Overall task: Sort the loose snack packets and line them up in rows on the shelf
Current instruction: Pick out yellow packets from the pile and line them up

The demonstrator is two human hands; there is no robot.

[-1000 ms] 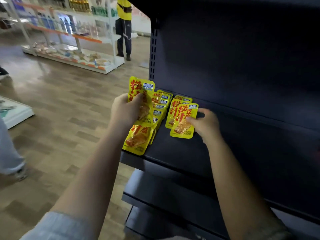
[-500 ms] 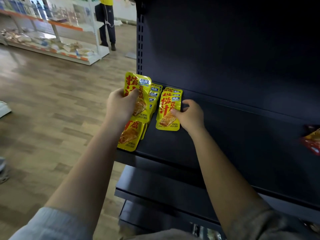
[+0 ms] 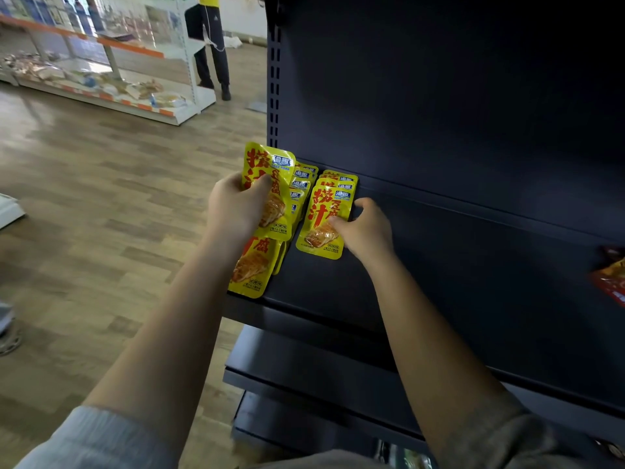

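Both hands have barely shifted: left hand (image 3: 236,206) pinches a raised yellow packet (image 3: 270,184) above the left row, right hand (image 3: 363,228) fingers press the second row's front packet (image 3: 323,223) on the shelf (image 3: 439,265), and the overhanging packet (image 3: 252,265) looks ready to slide off if nudged.

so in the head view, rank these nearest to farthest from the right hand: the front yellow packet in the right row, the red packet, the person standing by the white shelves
1. Front yellow packet: under the right hand's fingers, touching.
2. Red packet: far right on the same dark shelf.
3. Standing person: across the floor, upper left, by the white shelves.
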